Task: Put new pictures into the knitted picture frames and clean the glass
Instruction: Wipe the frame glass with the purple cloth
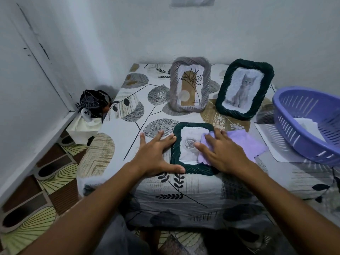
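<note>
Your left hand (156, 155) presses flat on the left rim of the flat-lying dark green frame (176, 159) while your right hand (219, 153) spreads the purple cloth (244, 142) over its glass, long axis running away toward the two standing frames.

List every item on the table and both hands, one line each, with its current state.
Flat green frame: lying on the table, rose picture inside.
Purple cloth: spread partly over that frame's glass.
Right hand: fingers straight, pressing the cloth.
Left hand: fingers spread, touching the frame's left edge.
Grey frame: upright, plant drawing inside.
Cat frame: upright, tilted back.
Basket: holds white paper.
</note>
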`<act>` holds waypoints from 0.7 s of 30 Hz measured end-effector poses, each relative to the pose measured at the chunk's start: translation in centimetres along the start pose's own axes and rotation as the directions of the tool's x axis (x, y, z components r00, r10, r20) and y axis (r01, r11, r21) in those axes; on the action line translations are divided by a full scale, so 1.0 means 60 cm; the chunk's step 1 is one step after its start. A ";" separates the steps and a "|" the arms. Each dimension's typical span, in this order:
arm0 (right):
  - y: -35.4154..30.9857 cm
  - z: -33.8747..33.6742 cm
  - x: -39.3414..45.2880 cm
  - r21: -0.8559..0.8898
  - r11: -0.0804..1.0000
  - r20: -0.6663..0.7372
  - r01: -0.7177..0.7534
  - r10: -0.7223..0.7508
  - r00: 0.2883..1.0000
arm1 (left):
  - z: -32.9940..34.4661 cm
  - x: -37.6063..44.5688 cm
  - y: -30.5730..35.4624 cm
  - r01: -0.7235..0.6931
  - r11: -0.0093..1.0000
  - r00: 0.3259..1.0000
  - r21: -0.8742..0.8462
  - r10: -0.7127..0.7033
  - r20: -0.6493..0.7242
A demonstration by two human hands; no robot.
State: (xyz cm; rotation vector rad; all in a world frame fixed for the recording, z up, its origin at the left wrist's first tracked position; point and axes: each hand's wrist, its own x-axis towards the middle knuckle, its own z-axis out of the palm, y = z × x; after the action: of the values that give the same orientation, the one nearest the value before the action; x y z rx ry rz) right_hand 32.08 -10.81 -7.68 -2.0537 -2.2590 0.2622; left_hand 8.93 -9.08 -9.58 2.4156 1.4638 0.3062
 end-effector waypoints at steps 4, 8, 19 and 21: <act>-0.005 -0.001 0.024 0.000 1.000 0.009 -0.030 0.030 1.000 | -0.001 0.002 -0.001 -0.010 1.000 1.000 -0.008 0.010 0.004; -0.007 0.000 0.048 0.040 0.999 0.001 0.013 -0.013 1.000 | -0.001 0.002 0.001 -0.012 0.999 1.000 -0.035 0.013 0.016; -0.055 0.007 0.082 0.025 0.977 0.009 0.211 -0.211 0.977 | 0.004 0.001 -0.002 -0.022 0.997 1.000 -0.075 0.021 -0.015; -0.052 0.008 0.081 -0.001 0.978 0.001 0.209 -0.209 0.978 | 0.004 0.001 -0.001 -0.020 0.998 0.999 -0.064 0.018 -0.026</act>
State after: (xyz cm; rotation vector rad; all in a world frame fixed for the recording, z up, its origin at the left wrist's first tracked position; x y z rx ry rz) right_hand 28.47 -6.33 -7.85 -1.7957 -2.4513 0.2465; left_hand 8.96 -9.04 -9.85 2.3846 1.4208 0.3837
